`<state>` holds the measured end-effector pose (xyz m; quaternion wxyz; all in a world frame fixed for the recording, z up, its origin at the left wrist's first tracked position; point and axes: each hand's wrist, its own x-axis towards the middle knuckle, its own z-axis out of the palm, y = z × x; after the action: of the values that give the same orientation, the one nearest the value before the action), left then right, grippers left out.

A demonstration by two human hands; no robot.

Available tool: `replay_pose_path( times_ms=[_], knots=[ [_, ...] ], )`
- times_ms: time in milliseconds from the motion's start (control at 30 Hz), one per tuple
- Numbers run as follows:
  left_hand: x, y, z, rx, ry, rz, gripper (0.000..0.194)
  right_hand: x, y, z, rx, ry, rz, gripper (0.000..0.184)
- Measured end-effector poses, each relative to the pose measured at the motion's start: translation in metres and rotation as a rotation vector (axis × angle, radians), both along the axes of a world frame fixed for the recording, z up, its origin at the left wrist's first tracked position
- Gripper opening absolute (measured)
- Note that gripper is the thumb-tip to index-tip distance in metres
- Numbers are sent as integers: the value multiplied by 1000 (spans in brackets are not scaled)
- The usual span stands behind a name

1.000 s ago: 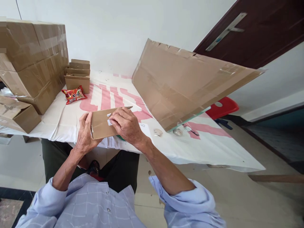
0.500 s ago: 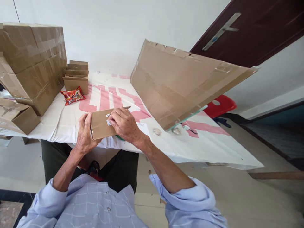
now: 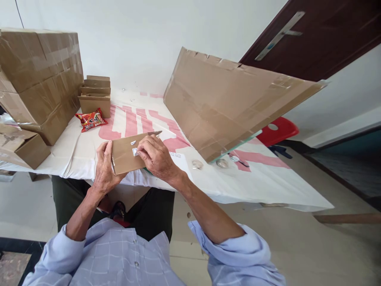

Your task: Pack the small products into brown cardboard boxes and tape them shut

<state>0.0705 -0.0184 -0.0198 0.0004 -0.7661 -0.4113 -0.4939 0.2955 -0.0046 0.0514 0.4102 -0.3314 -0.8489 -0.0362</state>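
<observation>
The left hand [image 3: 104, 169] clamps the left end of a cardboard box [image 3: 122, 154] at the near edge of the table [image 3: 80, 145]. The upper sticker [image 3: 133, 142] appears in place; the lower sticker [image 3: 135, 152] seems unfinished, the right hand [image 3: 155, 156] touching it with bent fingers, though whether they pinch it I cannot tell.

Clothing — shirt [image 3: 113, 252] and trousers [image 3: 66, 198]
Light blue shirt, white grid lines, small front buttons [image 3: 136, 263], bunched sleeves [image 3: 238, 248] — dark green trousers, dark shoe [image 3: 119, 207].
</observation>
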Motion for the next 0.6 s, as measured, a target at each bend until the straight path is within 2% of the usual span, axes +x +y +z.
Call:
replay_pose_path(
  times_ms=[100, 167, 233, 300, 367, 467, 600],
  knots=[
    [-2, 1, 0, 13, -12, -12, 119, 4, -7, 4, -18, 172, 46, 19],
    [-5, 3, 0, 12, -26, -22, 119, 17, -8, 8, -36, 297, 18, 16],
    [-10, 6, -1, 0, -56, -20, 119, 42, -2, 7, -70, 399, -65, 18],
    [-18, 9, -3, -26, -91, -2, 122, 78, 10, -2, -124, 471, -180, 22],
    [-28, 12, -5, -65, -119, 27, 127, 119, 24, -22, -206, 510, -311, 23],
    [-39, 15, -7, -111, -147, 73, 132, 172, 43, -62, -403, 472, -533, 20],
    [-47, 16, -4, -113, -154, 123, 134, 207, 59, -113, -549, 389, -654, 12]
  ],
)
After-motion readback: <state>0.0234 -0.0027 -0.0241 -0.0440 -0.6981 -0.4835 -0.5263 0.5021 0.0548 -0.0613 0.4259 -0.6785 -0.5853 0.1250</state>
